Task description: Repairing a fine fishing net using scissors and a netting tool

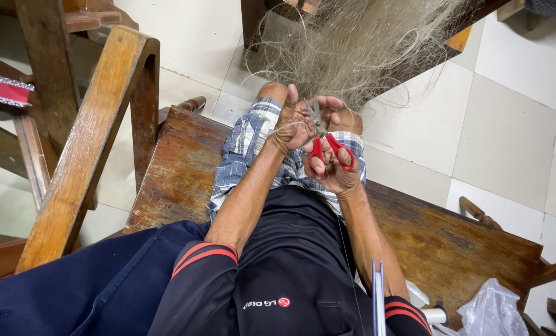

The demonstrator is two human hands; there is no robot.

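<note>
Pointing away from the body, the red-handled scissors (326,142) lie with their long axis running from lap toward the net (359,46), blades slightly parted at the fine pale strands. Right hand (334,168): fingers through the red loops, closed around the handles. Left hand (300,121): fingers curled, pinching thread beside the blades, thread looped round the wrist. Wooden bench (178,168) edge left; tiled floor (508,118) open to the right
</note>
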